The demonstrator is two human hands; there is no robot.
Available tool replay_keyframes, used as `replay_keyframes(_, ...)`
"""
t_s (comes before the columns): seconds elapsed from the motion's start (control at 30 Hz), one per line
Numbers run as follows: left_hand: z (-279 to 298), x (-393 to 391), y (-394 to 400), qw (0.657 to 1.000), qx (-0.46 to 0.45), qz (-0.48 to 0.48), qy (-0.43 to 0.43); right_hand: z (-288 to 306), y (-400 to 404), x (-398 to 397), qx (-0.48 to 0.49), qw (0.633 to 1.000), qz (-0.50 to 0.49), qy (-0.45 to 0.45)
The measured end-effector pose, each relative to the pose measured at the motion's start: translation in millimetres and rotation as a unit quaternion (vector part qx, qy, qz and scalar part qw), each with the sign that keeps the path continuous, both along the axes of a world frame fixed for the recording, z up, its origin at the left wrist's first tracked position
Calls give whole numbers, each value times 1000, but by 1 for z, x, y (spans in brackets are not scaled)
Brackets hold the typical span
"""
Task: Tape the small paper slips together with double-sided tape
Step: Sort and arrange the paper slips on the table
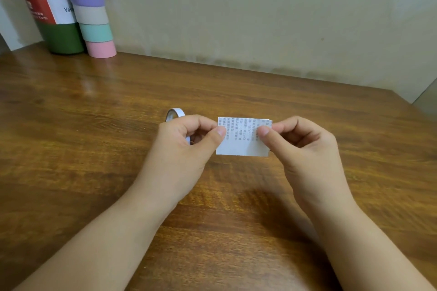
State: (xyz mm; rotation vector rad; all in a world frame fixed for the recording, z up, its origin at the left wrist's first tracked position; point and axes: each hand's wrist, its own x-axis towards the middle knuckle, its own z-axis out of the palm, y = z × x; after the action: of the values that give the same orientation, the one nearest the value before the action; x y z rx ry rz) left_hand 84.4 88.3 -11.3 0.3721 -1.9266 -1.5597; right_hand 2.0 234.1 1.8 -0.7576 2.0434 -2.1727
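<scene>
Small white paper slips [241, 144] with printed text are held together above the wooden table [94, 125], stacked with their right edges slightly offset. My left hand [184, 142] pinches the stack's left edge between thumb and fingers. My right hand [305, 146] pinches the right edge the same way. A white roll of double-sided tape [174, 113] stands on the table just behind my left hand, partly hidden by it.
A dark green bottle [52, 7] with a red and white label stands at the back left against the wall. Beside it leans a tube [91, 9] banded in grey, purple, teal and pink. The table's right edge runs past the far right corner.
</scene>
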Motion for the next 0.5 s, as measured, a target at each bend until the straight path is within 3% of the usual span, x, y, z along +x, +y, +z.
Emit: replay_keyframes(0.5,-2,0,1,1000,-1,16,5,-1,-2,3,-16,1000,-5,9)
